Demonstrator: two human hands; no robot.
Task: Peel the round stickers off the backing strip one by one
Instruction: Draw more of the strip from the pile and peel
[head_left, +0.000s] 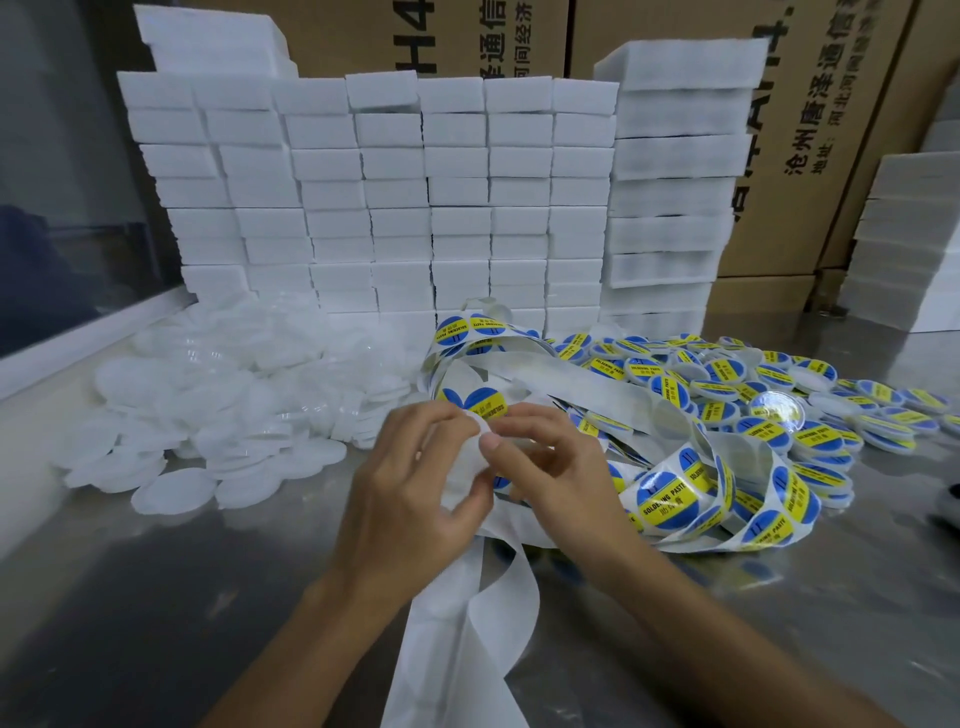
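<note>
A long white backing strip (467, 613) runs from the bottom of the view up between my hands and loops away to the right. Round blue and yellow stickers (667, 496) sit on the looped part. My left hand (410, 493) grips the strip with curled fingers. My right hand (550, 467) pinches the strip's edge with thumb and forefinger, right against the left hand. One round sticker (475, 400) curls up just above my fingertips, partly folded.
A heap of white round lids (223, 395) lies at the left. Lids with stickers on them (779, 395) are piled at the right. Stacked white foam blocks (395, 197) form a wall behind, with cardboard boxes (810, 130) beyond. The metal tabletop (156, 597) shows in front.
</note>
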